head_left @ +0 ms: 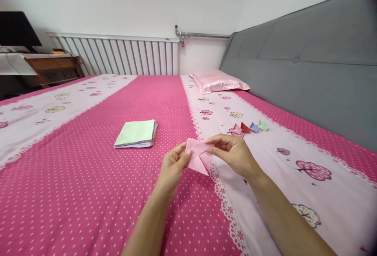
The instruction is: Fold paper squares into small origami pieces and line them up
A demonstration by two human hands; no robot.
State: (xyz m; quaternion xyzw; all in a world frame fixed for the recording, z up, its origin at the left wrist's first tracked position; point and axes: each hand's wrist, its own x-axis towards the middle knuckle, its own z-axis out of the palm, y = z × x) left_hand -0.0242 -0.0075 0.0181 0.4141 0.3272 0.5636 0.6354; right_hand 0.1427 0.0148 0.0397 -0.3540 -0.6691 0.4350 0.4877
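A partly folded pink paper (198, 156) is held just above the bedspread between both hands. My left hand (173, 168) pinches its left edge with thumb and fingers closed. My right hand (232, 152) grips the top right flap, fingers curled over it. A stack of coloured paper squares (136, 133), pale green on top, lies on the bed to the left of the hands. Several small folded paper figures (249, 127), pink, red, blue and green, sit in a row beyond my right hand.
The pink dotted bedspread (88, 177) covers the whole bed. A pink pillow (218, 81) lies at the far end beside the grey padded headboard (309, 71). A white radiator (118, 53) and a wooden desk (50, 65) stand behind.
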